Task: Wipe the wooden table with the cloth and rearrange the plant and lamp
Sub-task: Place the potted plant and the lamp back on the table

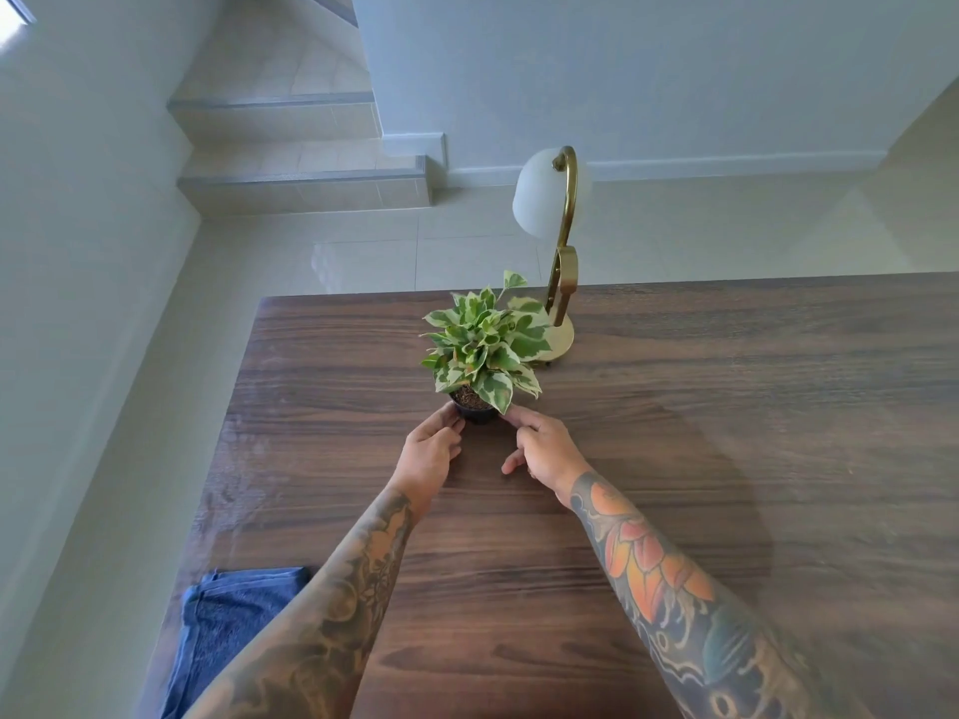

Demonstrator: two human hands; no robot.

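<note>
A dark wooden surface fills the lower right of the frame. A folded blue cloth lies at its lower left edge. A brass lamp with a white shade stands at centre top. Just in front, a potted plant sits upright. The left hand and right hand flank its black pot, fingers loosely curled, touching its sides.
</note>
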